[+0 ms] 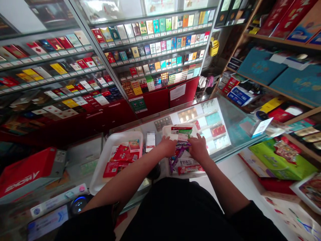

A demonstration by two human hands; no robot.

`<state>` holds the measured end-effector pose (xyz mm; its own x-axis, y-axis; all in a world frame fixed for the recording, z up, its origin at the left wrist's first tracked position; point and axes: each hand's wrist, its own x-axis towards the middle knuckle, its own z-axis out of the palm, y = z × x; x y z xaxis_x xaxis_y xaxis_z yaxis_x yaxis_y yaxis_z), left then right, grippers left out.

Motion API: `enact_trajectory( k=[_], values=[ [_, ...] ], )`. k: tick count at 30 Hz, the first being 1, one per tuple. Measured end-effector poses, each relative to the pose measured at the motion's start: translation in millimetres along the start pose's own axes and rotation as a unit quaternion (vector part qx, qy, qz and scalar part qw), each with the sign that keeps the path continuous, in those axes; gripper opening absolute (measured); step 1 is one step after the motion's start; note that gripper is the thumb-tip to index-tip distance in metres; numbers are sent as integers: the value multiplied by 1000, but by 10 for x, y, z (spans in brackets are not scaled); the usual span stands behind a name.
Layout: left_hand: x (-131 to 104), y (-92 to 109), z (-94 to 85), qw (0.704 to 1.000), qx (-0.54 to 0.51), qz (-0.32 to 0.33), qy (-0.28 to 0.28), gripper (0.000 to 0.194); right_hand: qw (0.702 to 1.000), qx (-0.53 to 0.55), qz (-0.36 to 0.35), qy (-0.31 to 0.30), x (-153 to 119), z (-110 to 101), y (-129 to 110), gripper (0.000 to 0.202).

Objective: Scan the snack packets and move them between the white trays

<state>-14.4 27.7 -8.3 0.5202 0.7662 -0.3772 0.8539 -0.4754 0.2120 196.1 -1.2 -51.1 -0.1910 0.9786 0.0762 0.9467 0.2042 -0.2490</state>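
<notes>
Both hands are over a white plastic tray (166,128) filled with wrapped snacks on the glass counter. My left hand (170,146) is closed at the left end of some purple-wrapped snack bars (183,145). At their right end, my right hand (197,147) also closes on the purple wrappers, with a finger raised. How firmly each hand grips is hard to see. A red-and-green packet (182,130) lies beyond the hands at the tray's far end. Nearer my body are a white packet (187,162) and a red-and-white packet (191,169).
A larger white tray (96,180) with red packets (124,154) stands left. Between the trays lies a phone (150,140). A small sign stand (260,127) is at the counter's right. Shelves of cigarette packs (155,47) line the back; a red box (27,175) sits far left.
</notes>
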Motion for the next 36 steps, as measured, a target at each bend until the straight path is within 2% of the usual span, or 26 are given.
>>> enact_trajectory(
  k=[10,14,18,24,26,29,31,36],
  values=[
    [153,-11,131,999,-7,-7,-35,52,1000,-6,9,3,23,87,77,29],
    [155,-57,185,1000,-17,-16,-17,52,999,29,18,30,38,110,97,25],
    [130,-77,156,999,-28,-38,7,48,996,63,35,60,51,91,96,24],
    [83,-139,46,997,-39,-28,56,30,984,141,64,84,88,-77,109,23],
    [59,-181,1,994,-71,-27,78,27,976,182,89,85,94,-158,112,22],
    [1,-273,-62,977,-170,-31,121,27,953,255,151,66,92,-253,122,22],
    [-50,-345,-89,955,-248,-44,154,31,933,308,179,55,90,-280,136,23],
    [-191,-486,-103,889,-401,-98,197,28,874,443,192,50,101,-260,132,29]
  ],
)
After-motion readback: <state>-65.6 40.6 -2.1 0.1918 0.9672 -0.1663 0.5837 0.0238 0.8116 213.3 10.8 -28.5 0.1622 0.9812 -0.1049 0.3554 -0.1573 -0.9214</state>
